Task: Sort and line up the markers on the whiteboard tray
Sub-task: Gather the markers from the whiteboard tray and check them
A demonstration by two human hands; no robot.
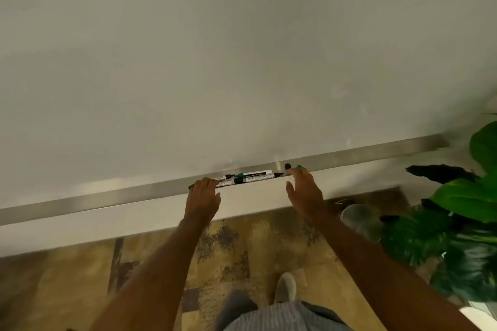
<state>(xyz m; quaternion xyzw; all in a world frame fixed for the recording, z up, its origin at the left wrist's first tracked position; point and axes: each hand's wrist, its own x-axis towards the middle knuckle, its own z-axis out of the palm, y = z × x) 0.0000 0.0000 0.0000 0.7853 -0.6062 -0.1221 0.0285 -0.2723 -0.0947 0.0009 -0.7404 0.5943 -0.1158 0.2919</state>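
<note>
Standing at the whiteboard (215, 48), the person has both hands at the metal tray (107, 197) that runs along the board's lower edge. The markers (251, 177) lie bunched near the middle of the tray's length, between the 2 hands: a green-capped marker (254, 172) sits toward the board side, a black-capped marker (255, 179) lies just in front of it along the tray's front edge, and both run lengthwise and nearly parallel.

The left hand (203, 196) has its fingers curled over the left end of the bunch, touching a marker there; whether it truly grips one I cannot tell. The right hand (304, 191) is spread, fingertips at the right end of the bunch, beside a dark cap (287, 166) and a bit of green behind the fingers.

As a judgement, the gathering is largely done, while squaring the ends and grouping by colour look unfinished, since green and black are mixed.

The white barrels carry dark printed labels, but the writing is too blurred to read and no brand is legible.
</note>
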